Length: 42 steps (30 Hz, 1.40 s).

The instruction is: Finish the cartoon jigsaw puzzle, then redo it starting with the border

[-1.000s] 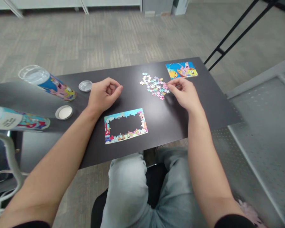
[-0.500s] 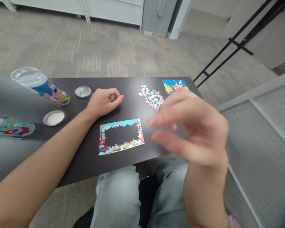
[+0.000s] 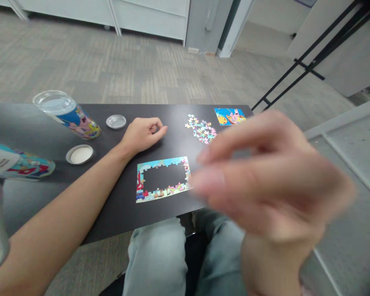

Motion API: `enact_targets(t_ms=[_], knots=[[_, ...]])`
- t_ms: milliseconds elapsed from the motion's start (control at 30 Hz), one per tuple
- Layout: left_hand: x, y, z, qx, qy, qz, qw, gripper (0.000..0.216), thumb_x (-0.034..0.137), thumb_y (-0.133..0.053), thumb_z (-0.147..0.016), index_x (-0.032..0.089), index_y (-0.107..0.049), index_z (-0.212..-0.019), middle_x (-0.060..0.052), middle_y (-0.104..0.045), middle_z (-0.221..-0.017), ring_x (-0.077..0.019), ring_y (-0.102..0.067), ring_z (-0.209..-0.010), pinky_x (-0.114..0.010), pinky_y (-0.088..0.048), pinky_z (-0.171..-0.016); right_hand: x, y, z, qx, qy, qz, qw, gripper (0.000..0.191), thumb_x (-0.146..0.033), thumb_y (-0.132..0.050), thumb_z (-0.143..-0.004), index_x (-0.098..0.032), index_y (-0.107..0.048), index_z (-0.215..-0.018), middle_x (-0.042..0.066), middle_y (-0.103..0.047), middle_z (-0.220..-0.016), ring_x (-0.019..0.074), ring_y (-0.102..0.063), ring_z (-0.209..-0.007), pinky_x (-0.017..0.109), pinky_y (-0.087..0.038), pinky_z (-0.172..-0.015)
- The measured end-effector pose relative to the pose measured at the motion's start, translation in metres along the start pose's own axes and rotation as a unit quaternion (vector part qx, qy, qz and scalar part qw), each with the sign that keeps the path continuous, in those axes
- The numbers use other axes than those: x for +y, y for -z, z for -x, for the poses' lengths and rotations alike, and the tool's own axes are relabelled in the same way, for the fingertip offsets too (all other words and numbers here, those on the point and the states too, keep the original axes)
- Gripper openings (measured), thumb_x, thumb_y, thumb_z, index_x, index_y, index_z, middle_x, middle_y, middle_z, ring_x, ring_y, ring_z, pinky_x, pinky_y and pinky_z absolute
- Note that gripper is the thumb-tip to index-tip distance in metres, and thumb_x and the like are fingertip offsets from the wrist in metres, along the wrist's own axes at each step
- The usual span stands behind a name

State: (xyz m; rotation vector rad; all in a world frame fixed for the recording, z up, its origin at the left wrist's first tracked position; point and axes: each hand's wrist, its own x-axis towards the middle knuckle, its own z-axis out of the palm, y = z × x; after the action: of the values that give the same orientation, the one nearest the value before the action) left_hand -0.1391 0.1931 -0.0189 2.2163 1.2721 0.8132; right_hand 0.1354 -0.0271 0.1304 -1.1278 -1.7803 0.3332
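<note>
My left hand (image 3: 143, 133) rests on the dark table (image 3: 111, 205) as a loose fist, thumb against the forefinger, with nothing showing in it. Just in front of it lies a partly built jigsaw border (image 3: 160, 163) with a bare middle. My right hand (image 3: 265, 176) is raised close to the camera and smeared by motion, so its fingers cannot be read. Behind it, a heap of several loose puzzle pieces (image 3: 202, 128) lies at the table's far right, beside a small cartoon reference picture (image 3: 230, 116).
Two cartoon-printed tubes lie on the left, one open-mouthed (image 3: 70, 115) and one at the edge (image 3: 15, 164). Two round lids (image 3: 116, 121) (image 3: 79, 154) sit near them. My jeans-clad knees (image 3: 160, 255) are below the table. A grey perforated surface (image 3: 351, 164) is on the right.
My right hand left the loose pieces and rose toward the camera, growing large and blurred. The view tilted up a little. My left hand stayed put.
</note>
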Motion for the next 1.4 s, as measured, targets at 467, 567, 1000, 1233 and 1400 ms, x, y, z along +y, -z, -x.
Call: enact_targets(t_ms=[467,567,1000,1233,1400], knots=[[0.001,-0.006,-0.003,-0.003,0.035,0.006,0.999,0.038,0.061,-0.067,-0.102,0.027,-0.068,-0.085,0.0,-0.059,-0.069,-0.023,-0.057,-0.069,-0.042,-0.036,-0.075,0.235,-0.073,-0.08,-0.319,-0.147,0.245,0.904,0.084,-0.074,-0.056,-0.127,-0.035,-0.058,-0.201,0.01,-0.04,-0.216,0.0435,-0.032,-0.204,0.084,-0.018,-0.163],[0.004,-0.006,-0.003,-0.008,0.043,0.006,0.999,0.035,0.056,-0.07,-0.104,0.026,-0.069,-0.085,0.001,-0.061,-0.07,-0.0219,-0.058,-0.072,-0.042,-0.036,-0.076,0.237,-0.06,-0.055,-0.302,-0.13,0.212,0.921,0.085,-0.085,-0.058,-0.126,-0.035,-0.066,-0.194,0.015,-0.045,-0.213,0.0454,-0.038,-0.201,0.085,-0.023,-0.16],[0.009,-0.005,-0.002,-0.01,0.053,0.004,0.999,0.027,0.039,-0.074,-0.111,0.022,-0.077,-0.09,0.004,-0.061,-0.074,-0.0156,-0.057,-0.078,-0.041,-0.035,-0.081,0.236,-0.059,-0.025,-0.162,-0.109,0.175,0.965,0.078,-0.093,-0.057,-0.122,-0.037,-0.08,-0.172,0.018,-0.071,-0.195,0.0454,-0.062,-0.184,0.084,-0.034,-0.151],[0.004,-0.007,-0.004,0.0,0.045,0.017,0.999,0.032,0.05,-0.075,-0.106,0.027,-0.068,-0.084,0.0,-0.063,-0.068,-0.0233,-0.058,-0.072,-0.041,-0.036,-0.075,0.223,-0.078,-0.049,-0.245,-0.128,0.228,0.934,0.066,-0.061,-0.044,-0.133,-0.035,-0.075,-0.186,0.008,-0.057,-0.206,0.0393,-0.046,-0.198,0.078,-0.026,-0.162],[0.002,-0.007,-0.005,-0.001,0.043,0.016,0.999,0.035,0.053,-0.075,-0.106,0.027,-0.069,-0.084,0.0,-0.063,-0.068,-0.0236,-0.057,-0.07,-0.041,-0.036,-0.075,0.21,-0.068,-0.036,-0.277,-0.118,0.23,0.925,0.064,-0.053,-0.041,-0.135,-0.04,-0.073,-0.19,0.001,-0.057,-0.206,0.0321,-0.045,-0.199,0.068,-0.029,-0.164]])
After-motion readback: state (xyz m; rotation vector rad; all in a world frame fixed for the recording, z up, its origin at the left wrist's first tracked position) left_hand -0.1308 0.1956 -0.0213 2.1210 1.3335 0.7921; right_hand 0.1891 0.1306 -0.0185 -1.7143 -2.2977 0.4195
